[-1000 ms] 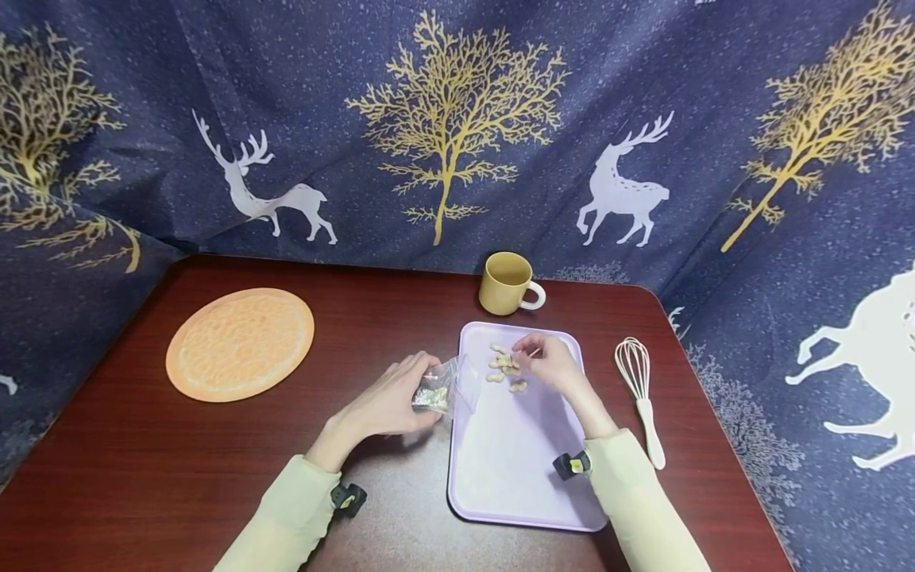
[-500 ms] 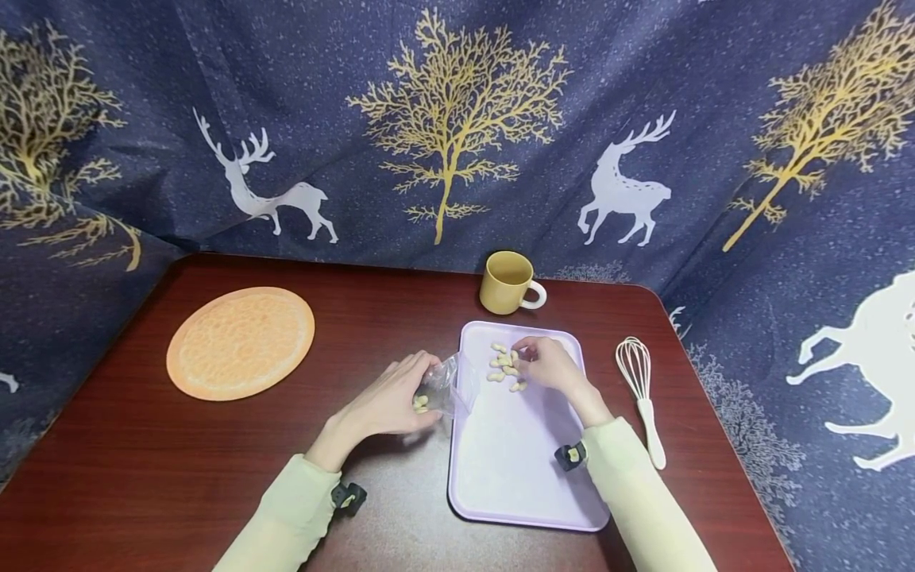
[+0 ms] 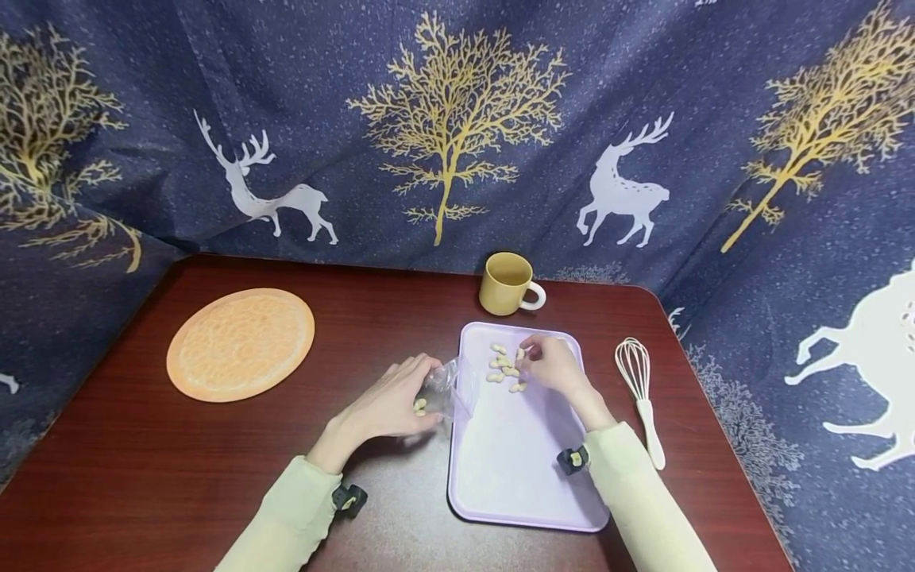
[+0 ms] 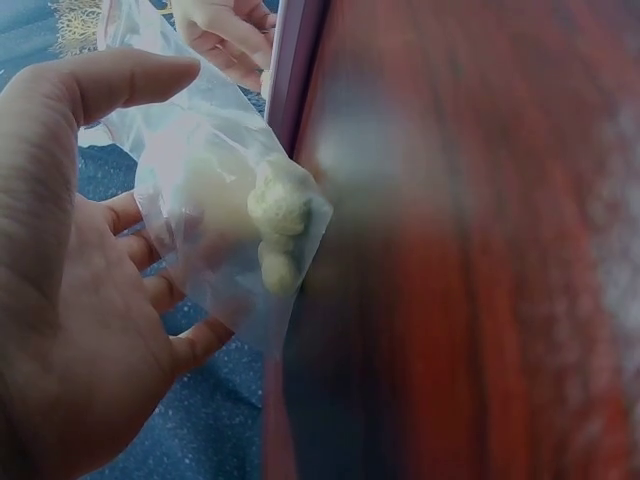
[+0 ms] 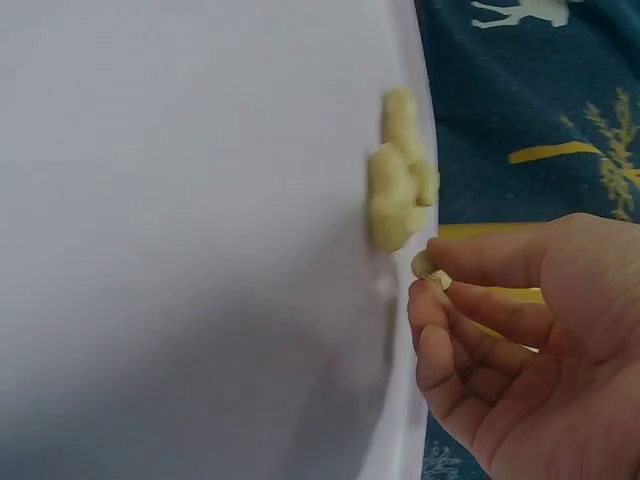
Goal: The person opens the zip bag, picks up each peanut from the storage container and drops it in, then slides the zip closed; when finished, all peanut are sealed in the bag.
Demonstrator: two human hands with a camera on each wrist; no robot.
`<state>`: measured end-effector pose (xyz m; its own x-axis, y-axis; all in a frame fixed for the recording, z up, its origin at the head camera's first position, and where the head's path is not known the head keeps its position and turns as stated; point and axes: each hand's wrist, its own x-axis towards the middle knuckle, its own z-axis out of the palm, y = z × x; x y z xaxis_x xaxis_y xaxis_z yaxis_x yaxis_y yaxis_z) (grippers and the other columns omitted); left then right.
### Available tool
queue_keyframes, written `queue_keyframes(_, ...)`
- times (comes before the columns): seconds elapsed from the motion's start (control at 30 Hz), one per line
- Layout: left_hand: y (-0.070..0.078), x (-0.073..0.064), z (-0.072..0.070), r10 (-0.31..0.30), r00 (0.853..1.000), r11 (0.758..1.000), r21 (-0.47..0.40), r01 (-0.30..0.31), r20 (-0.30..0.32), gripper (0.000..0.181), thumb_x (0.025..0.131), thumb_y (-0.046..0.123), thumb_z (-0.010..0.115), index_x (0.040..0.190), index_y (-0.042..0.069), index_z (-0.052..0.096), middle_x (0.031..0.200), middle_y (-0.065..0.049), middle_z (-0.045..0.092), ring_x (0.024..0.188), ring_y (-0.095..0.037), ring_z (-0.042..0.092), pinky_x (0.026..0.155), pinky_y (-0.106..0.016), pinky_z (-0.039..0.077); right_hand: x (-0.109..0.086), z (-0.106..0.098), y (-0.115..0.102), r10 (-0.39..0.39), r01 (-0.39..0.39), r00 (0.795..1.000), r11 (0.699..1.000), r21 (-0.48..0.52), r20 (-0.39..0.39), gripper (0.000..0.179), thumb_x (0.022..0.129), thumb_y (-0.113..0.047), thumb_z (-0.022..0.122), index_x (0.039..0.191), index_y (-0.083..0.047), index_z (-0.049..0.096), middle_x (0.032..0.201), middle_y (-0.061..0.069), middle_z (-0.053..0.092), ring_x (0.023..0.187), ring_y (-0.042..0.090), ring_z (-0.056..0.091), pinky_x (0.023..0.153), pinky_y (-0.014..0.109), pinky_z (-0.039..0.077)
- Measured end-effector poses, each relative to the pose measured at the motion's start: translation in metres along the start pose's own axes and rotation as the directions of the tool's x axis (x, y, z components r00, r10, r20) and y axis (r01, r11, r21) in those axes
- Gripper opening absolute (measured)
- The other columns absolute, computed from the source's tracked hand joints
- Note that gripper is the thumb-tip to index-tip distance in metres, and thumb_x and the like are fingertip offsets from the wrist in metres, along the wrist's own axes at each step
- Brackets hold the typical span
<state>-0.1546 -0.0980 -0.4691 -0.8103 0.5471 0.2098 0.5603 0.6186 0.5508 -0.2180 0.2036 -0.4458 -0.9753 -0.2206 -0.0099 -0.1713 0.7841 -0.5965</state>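
My left hand [image 3: 389, 401] curves round a clear plastic bag [image 3: 443, 389] at the left edge of a lilac tray [image 3: 518, 477]. Inside the bag lie unshelled peanuts [image 4: 278, 210], seen through the film in the left wrist view. The bag's mouth faces the tray and overlaps its edge. Over the far part of the tray, my right hand [image 3: 554, 369] pinches a peanut [image 5: 430, 270] between thumb and fingertips. Beside those fingertips, several more peanuts [image 3: 504, 362] sit in a loose group on the tray.
A yellow mug [image 3: 503, 286] with a white handle stands behind the tray. To the tray's right lies a white whisk [image 3: 645, 401]. An orange round placemat [image 3: 241, 344] lies at the table's far left. A dark blue patterned cloth [image 3: 457, 119] hangs along the back.
My right hand has shifted slightly to the right, with a peanut now visible in its pinch. Fewer peanuts show beside the left thumb in the bag. The left hand stays put.
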Motion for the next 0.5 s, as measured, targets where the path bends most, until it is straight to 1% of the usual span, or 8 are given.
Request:
queue_keyframes(0.13, 0.002, 0.0, 0.001, -0.007, 1.0, 1.0, 0.017, 0.007, 0.006, 0.064, 0.075, 0.034, 0.079, 0.128, 0.011, 0.05, 0.108, 0.002, 0.054, 0.104, -0.016, 0.052, 0.088, -0.044, 0.042, -0.005, -0.005, -0.006, -0.033, 0.035, 0.999, 0.996, 0.083, -0.023, 0.025, 0.081, 0.0, 0.067, 0.105, 0.005, 0.07, 0.077, 0.007, 0.068, 0.073, 0.02, 0.064, 0.07, 0.033, 0.049)
queue_keyframes(0.2, 0.004, 0.0, 0.001, -0.014, 1.0, 1.0, 0.021, 0.014, 0.009, 0.065, 0.075, 0.035, 0.079, 0.128, 0.011, 0.05, 0.108, 0.001, 0.054, 0.104, -0.017, 0.052, 0.089, -0.044, 0.043, -0.01, -0.008, -0.013, -0.05, 0.053, 0.999, 0.989, 0.136, -0.02, 0.024, 0.081, 0.001, 0.067, 0.105, 0.005, 0.07, 0.078, 0.007, 0.068, 0.072, 0.019, 0.063, 0.069, 0.032, 0.049)
queue_keyframes(0.3, 0.004, 0.0, 0.002, -0.02, 1.0, 0.999, 0.026, 0.02, 0.014, 0.066, 0.075, 0.036, 0.08, 0.129, 0.012, 0.05, 0.111, 0.001, 0.055, 0.107, -0.017, 0.053, 0.09, -0.045, 0.043, -0.018, -0.01, -0.026, -0.073, 0.07, 0.997, 0.973, 0.218, 0.006, 0.023, 0.083, 0.001, 0.068, 0.105, 0.006, 0.07, 0.079, 0.006, 0.067, 0.072, 0.016, 0.062, 0.067, 0.029, 0.048)
queue_keyframes(0.37, 0.004, 0.0, 0.003, -0.022, 1.0, 0.999, 0.026, 0.022, 0.017, 0.067, 0.075, 0.036, 0.079, 0.129, 0.012, 0.05, 0.114, 0.001, 0.056, 0.11, -0.017, 0.053, 0.091, -0.045, 0.043, -0.024, -0.01, -0.036, -0.093, 0.081, 0.995, 0.957, 0.277, 0.032, 0.023, 0.083, 0.002, 0.068, 0.106, 0.007, 0.069, 0.079, 0.006, 0.066, 0.07, 0.014, 0.06, 0.065, 0.027, 0.048)
queue_keyframes(0.5, 0.004, 0.001, 0.004, -0.02, 1.0, 1.0, 0.022, 0.02, 0.017, 0.067, 0.074, 0.035, 0.079, 0.129, 0.011, 0.05, 0.117, 0.0, 0.056, 0.111, -0.018, 0.053, 0.09, -0.043, 0.042, -0.033, -0.004, -0.047, -0.158, 0.128, 0.985, 0.935, 0.332, 0.067, 0.025, 0.081, 0.008, 0.063, 0.105, 0.008, 0.069, 0.078, 0.006, 0.064, 0.068, 0.013, 0.057, 0.063, 0.025, 0.046)
